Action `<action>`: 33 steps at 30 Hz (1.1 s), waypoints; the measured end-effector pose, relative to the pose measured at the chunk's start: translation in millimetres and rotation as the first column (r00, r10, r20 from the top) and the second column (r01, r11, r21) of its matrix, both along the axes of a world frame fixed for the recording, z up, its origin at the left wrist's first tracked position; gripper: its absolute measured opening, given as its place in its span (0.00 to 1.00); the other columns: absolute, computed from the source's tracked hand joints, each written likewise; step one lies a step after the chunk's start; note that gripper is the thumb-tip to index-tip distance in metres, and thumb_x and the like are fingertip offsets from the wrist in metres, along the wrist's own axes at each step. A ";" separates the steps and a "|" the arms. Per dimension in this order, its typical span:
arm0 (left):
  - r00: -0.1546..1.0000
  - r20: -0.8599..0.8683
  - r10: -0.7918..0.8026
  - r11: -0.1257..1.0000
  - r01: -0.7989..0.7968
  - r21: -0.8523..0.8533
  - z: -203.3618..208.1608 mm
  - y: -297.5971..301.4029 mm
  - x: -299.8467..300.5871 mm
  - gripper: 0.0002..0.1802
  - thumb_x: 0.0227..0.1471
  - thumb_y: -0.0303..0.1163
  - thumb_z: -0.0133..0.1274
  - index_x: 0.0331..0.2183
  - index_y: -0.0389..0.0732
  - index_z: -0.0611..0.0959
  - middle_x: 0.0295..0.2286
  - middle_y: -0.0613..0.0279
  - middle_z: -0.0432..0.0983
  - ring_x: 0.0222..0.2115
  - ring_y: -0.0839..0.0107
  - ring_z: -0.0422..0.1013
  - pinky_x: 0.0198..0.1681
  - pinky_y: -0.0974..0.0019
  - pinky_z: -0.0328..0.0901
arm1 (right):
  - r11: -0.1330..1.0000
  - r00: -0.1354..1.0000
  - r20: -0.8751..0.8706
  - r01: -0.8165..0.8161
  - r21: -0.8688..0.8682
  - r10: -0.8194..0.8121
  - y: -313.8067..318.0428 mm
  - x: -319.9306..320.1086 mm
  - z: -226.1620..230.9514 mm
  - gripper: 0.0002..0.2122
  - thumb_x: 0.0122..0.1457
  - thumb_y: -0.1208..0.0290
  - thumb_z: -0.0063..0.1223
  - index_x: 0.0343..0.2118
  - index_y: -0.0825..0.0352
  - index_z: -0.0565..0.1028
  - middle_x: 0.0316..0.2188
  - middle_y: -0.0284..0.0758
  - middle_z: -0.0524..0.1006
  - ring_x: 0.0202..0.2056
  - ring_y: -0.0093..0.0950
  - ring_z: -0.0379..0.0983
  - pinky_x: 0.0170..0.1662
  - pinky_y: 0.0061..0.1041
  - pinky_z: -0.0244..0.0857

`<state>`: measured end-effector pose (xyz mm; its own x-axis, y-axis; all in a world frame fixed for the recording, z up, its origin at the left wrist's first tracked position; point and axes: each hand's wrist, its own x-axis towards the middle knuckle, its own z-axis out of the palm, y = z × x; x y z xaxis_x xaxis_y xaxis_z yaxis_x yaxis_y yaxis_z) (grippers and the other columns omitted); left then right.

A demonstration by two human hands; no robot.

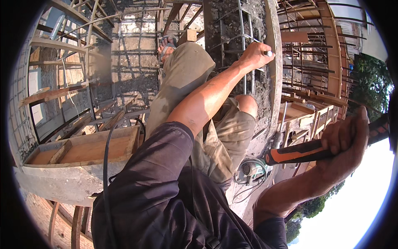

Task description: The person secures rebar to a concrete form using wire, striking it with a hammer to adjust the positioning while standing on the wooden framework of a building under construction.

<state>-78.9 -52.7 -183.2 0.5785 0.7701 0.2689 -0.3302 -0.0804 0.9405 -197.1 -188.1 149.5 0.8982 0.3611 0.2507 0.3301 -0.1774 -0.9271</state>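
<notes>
Left hand [253,56] is at steel rebar [242,25], near pale board [275,83]; fingers are closed around metal rod [268,53], whose pale end sticks out of fist. Right hand [347,145] is raised, fingers wrapped around orange-and-black tool handle [296,153]; tool's far end is lost in dark rim. Green power tool [248,169] lies near trousers [236,133].

We have open air between our left hand [253,56] and the black-and-orange tool handle [304,152]. Rebar [241,20] runs beneath that hand; a pale board edge [277,79] walls its right.
</notes>
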 end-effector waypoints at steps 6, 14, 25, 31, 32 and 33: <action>0.993 -0.054 -0.107 0.994 0.105 -0.025 -0.8 4.8 2.6 0.16 0.52 0.38 0.64 0.23 0.34 0.81 0.15 0.62 0.70 0.20 0.72 0.67 0.25 0.59 0.63 | 0.936 0.980 -0.036 0.200 0.289 -0.198 36.9 1.1 -30.0 0.19 0.65 0.68 0.47 0.17 0.56 0.57 0.12 0.23 0.51 0.13 0.16 0.47 0.20 0.22 0.49; 0.991 -0.090 -0.101 0.995 0.100 -0.014 -6.6 3.7 -7.0 0.12 0.47 0.36 0.66 0.24 0.37 0.84 0.17 0.56 0.76 0.18 0.69 0.71 0.25 0.59 0.65 | 0.902 0.832 -0.555 -0.237 -0.361 -0.004 -24.8 21.9 -142.0 0.16 0.60 0.66 0.60 0.20 0.59 0.64 0.12 0.22 0.60 0.11 0.14 0.53 0.14 0.20 0.47; 0.992 -0.068 -0.108 0.992 0.103 -0.076 -6.5 4.7 -8.7 0.18 0.51 0.42 0.64 0.25 0.34 0.82 0.19 0.60 0.74 0.22 0.72 0.68 0.29 0.60 0.65 | 0.974 0.993 -0.047 0.119 0.194 -0.112 34.8 -0.9 -35.8 0.20 0.68 0.66 0.45 0.16 0.59 0.59 0.12 0.22 0.53 0.13 0.17 0.52 0.20 0.21 0.52; 0.976 -0.165 -0.139 0.989 0.145 0.027 -7.5 -5.2 -6.3 0.12 0.52 0.38 0.62 0.27 0.38 0.85 0.18 0.57 0.76 0.21 0.68 0.71 0.28 0.59 0.66 | 0.784 0.813 -0.557 -0.230 -0.576 -0.171 -37.2 45.1 -146.8 0.15 0.61 0.66 0.59 0.21 0.58 0.65 0.12 0.21 0.59 0.10 0.14 0.52 0.12 0.19 0.47; 0.966 -0.205 -0.157 0.987 0.161 0.005 -6.3 -8.3 -2.6 0.13 0.52 0.38 0.61 0.26 0.38 0.84 0.18 0.57 0.76 0.20 0.66 0.71 0.28 0.58 0.66 | 0.816 0.800 -0.568 -0.192 -0.545 -0.191 -54.6 45.7 -140.8 0.15 0.60 0.66 0.59 0.21 0.58 0.64 0.12 0.21 0.59 0.10 0.15 0.52 0.13 0.20 0.48; 0.977 -0.188 -0.103 0.994 0.109 0.022 -3.6 -7.9 3.6 0.13 0.52 0.38 0.61 0.25 0.38 0.84 0.18 0.58 0.75 0.20 0.65 0.71 0.28 0.57 0.66 | 0.857 0.794 -0.584 -0.172 -0.486 -0.171 -64.9 47.7 -134.8 0.15 0.60 0.67 0.59 0.21 0.59 0.64 0.12 0.22 0.59 0.11 0.15 0.52 0.13 0.21 0.49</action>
<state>-75.3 -60.6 -186.8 0.6985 0.6945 0.1725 -0.1579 -0.0855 0.9837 -149.4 -253.0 14.7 0.7968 0.2776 -0.5368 -0.2484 -0.6593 -0.7097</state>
